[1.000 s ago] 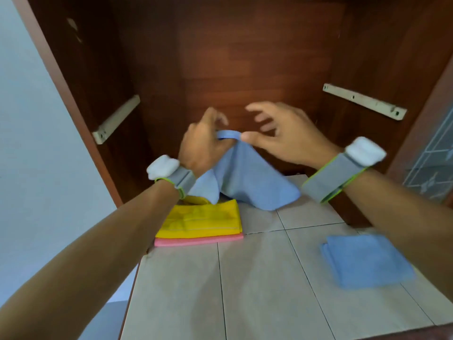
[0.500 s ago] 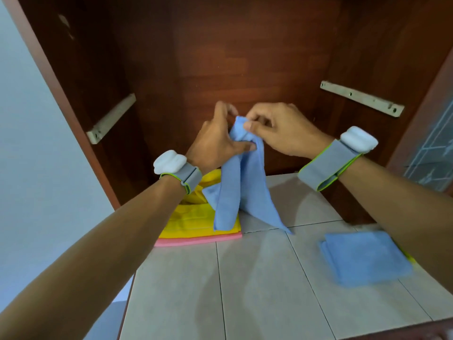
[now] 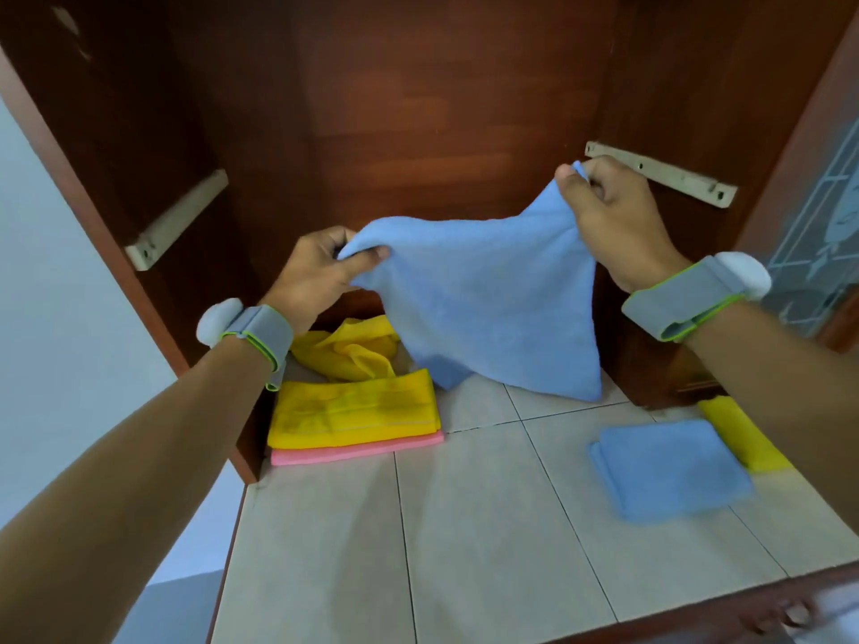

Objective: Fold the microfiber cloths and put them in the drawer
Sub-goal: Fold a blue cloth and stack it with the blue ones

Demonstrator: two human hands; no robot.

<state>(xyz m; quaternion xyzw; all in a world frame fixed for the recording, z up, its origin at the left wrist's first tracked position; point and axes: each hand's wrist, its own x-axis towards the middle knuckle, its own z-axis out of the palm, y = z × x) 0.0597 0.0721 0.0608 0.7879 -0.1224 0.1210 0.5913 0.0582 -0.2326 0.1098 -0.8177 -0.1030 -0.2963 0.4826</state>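
Item 1 – light blue microfiber cloth (image 3: 479,299), unfolded. It is held up by its two top corners and spread wide over the back of the beige tiled worktop (image 3: 488,550). Its lower part hangs down to the tiles near the back edge.

Item 2 – left hand (image 3: 320,271). Thumb and fingers (image 3: 367,258) are clamped on the cloth's left top corner. A grey wristband with green edging (image 3: 258,332) sits on the wrist.

Item 3 – right hand (image 3: 618,220), held higher than the left. Its fingers (image 3: 569,178) are pinched tight on the right top corner. A matching grey wristband (image 3: 692,302) sits on this wrist.

Item 4 – folded yellow cloth (image 3: 353,416), at the worktop's left edge. It lies flat on top of a folded pink cloth (image 3: 358,453), which shows only as a strip along the near side.

Item 5 – crumpled yellow cloth (image 3: 348,348), unfolded. It lies in the back left corner, just behind the folded pair, and the hanging blue cloth partly covers it.

Item 6 – folded light blue cloth (image 3: 669,471), flat near the worktop's right edge. It overlaps another yellow cloth (image 3: 743,434), which the right forearm mostly hides.

Surround: dark reddish wooden cabinet walls (image 3: 418,109) on three sides. A white mounting bracket is fixed on the left wall (image 3: 176,220) and another on the right wall (image 3: 660,174).
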